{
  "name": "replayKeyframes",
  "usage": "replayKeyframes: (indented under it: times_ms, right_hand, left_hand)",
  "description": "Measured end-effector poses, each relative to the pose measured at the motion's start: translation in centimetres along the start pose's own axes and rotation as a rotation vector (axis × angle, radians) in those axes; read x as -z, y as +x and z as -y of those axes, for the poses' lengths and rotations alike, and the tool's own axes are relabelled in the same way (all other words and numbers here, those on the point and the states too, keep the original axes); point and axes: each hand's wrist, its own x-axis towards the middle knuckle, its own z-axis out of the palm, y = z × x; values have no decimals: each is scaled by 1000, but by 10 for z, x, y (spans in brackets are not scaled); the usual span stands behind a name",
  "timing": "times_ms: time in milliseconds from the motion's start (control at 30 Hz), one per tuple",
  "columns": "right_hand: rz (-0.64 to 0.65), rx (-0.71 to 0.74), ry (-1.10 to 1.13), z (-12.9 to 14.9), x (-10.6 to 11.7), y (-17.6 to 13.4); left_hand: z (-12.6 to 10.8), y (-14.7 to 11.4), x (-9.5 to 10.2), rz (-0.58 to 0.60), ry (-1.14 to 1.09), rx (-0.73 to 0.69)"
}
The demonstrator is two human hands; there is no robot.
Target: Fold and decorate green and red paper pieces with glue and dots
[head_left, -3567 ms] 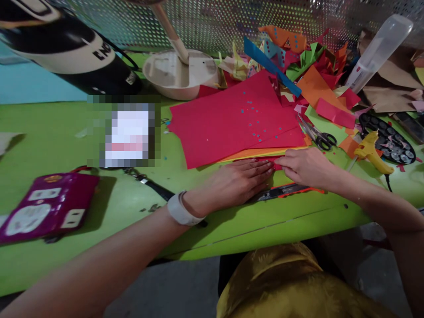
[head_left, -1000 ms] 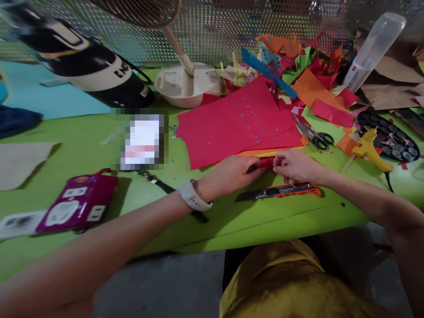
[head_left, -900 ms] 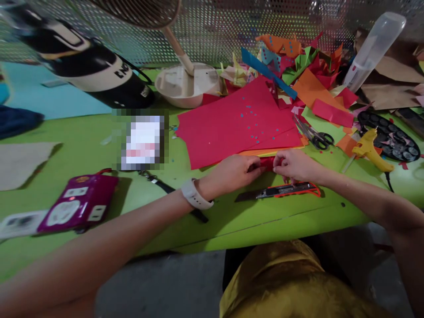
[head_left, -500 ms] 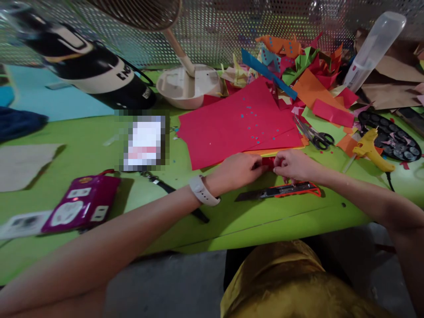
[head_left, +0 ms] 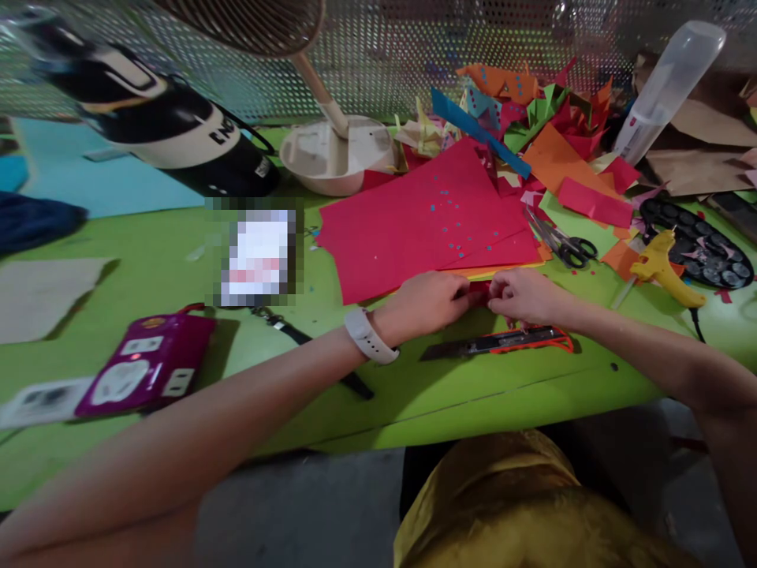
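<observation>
Between my two hands, just above the green table (head_left: 378, 410), is a small piece of red paper (head_left: 480, 289). The curled fingers of my left hand (head_left: 434, 301) pinch its left end. My right hand (head_left: 526, 296) has thumb and fingertips closed at its right end; the fingers hide most of the piece. Directly below my right hand lies an orange and black box cutter (head_left: 509, 341), its blade pointing left. Beyond both hands, large red paper sheets (head_left: 402, 229) lie stacked over orange and yellow ones, with tiny blue bits scattered on top.
Scissors (head_left: 561, 241), a yellow glue gun (head_left: 659, 268) and a black palette (head_left: 703, 244) lie to the right. Coloured paper scraps (head_left: 532, 102) heap at the back. On the left are a black bottle (head_left: 177, 126), a fan base (head_left: 337, 158) and a purple device (head_left: 147, 363).
My left hand and wrist have shifted slightly to the right, closer to my right hand. Less of the red paper shows between the fingers. My right hand stays almost in place.
</observation>
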Motion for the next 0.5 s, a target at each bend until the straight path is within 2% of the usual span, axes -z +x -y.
replayKeyframes:
  times_ms: [133, 367, 500]
  right_hand:
    - [-3, 10, -16, -1, 0, 1]
    - [-24, 6, -60, 0, 0, 1]
    - [-33, 5, -75, 4, 1, -1]
  left_hand:
    - [2, -1, 0, -9, -45, -18]
    - [5, -4, 10, 111, -190, -58]
    - [6, -2, 10, 124, -244, -58]
